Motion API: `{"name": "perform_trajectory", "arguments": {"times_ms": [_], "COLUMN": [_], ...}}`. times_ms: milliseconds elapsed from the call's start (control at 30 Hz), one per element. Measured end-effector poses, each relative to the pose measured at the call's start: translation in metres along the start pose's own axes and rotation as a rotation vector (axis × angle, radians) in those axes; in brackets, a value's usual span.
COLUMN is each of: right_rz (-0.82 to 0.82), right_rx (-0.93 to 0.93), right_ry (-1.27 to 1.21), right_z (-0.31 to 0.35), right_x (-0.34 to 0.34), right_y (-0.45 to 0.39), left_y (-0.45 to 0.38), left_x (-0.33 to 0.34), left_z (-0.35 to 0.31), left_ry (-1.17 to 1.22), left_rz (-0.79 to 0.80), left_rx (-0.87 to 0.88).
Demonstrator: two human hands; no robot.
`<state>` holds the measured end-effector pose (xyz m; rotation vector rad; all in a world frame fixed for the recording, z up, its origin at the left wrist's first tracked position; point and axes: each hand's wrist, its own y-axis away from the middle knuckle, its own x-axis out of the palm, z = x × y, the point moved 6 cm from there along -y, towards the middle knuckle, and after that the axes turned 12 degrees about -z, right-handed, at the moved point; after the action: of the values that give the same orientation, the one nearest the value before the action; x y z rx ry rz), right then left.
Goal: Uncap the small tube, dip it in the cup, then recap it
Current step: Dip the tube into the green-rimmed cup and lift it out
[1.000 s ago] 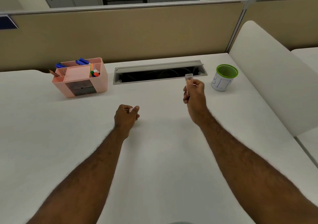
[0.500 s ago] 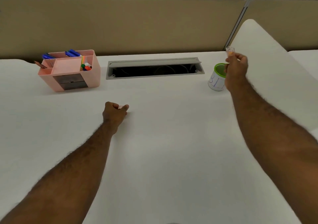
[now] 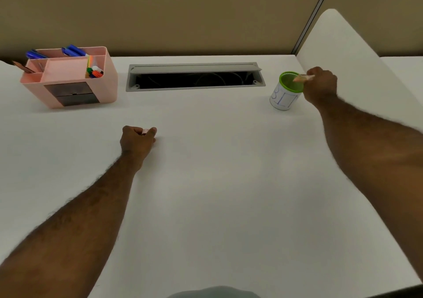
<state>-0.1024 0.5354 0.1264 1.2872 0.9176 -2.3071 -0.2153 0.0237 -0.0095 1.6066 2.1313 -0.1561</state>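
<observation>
A white cup (image 3: 283,98) with a green rim and blue writing stands at the right of the white desk (image 3: 206,183). My right hand (image 3: 320,87) is just right of the cup and holds the small clear tube (image 3: 301,77) tilted sideways, its tip over the cup's mouth. My left hand (image 3: 137,139) rests on the desk near the middle, fingers closed around a small pale cap (image 3: 145,132) that peeks out between thumb and forefinger.
A pink desk organiser (image 3: 71,77) with pens and markers stands at the back left. A grey cable tray (image 3: 194,76) with its lid open is set into the desk at the back. A white curved panel (image 3: 357,64) rises right of the cup.
My right hand has carried the tube from the middle of the desk to the cup, lowered it and tipped it over the cup's mouth. My left hand has stayed put.
</observation>
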Motion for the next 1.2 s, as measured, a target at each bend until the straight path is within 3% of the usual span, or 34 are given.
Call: {"name": "perform_trajectory", "arguments": {"times_ms": [100, 200, 633, 900, 1067, 1200], "right_rz": [0.107, 0.108, 0.13, -0.26, -0.228, -0.13], "right_rx": [-0.163, -0.251, -0.247, 0.328, 0.441, 0.395], "right_ry": [0.186, 0.236, 0.268, -0.58, -0.978, -1.157], "right_z": [0.007, 0.018, 0.029, 0.037, 0.069, 0.107], "right_x": [0.0, -0.005, -0.013, -0.033, -0.027, -0.026], "right_y": [0.0, -0.004, -0.01, 0.013, 0.054, 0.096], "left_y": [0.001, 0.002, 0.007, 0.019, 0.027, 0.04], "left_x": [0.0, -0.001, -0.005, -0.004, 0.002, 0.01], "left_z": [0.0, -0.001, -0.005, -0.012, -0.027, -0.042], "left_ry": [-0.007, -0.009, 0.048, 0.293, 0.428, 0.457], "left_rz": [0.01, 0.015, 0.012, -0.055, -0.002, 0.074], "left_rx": [-0.001, -0.007, -0.041, -0.082, -0.139, -0.18]}}
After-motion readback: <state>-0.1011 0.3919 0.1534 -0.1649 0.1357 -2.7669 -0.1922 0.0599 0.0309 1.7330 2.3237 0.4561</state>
